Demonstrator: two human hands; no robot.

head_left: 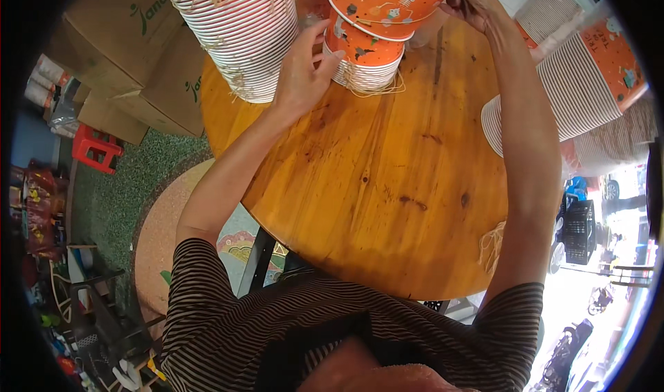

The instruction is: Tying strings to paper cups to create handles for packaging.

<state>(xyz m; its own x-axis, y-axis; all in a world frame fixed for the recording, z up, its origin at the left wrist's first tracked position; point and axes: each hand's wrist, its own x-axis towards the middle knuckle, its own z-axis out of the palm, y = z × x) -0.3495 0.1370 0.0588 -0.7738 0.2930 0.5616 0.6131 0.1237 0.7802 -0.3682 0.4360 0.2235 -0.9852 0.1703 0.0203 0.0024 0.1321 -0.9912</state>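
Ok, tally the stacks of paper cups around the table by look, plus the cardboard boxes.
Orange printed cup stacks: 2, one under the left hand, one lying at the right.
White ribbed cup stack: 1.
Loose orange cup by the right hand: 1.
Cardboard boxes: 2.
Total: 6.

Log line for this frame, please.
left hand steadies short cup stack | right hand holds tilted orange cup | round wooden table
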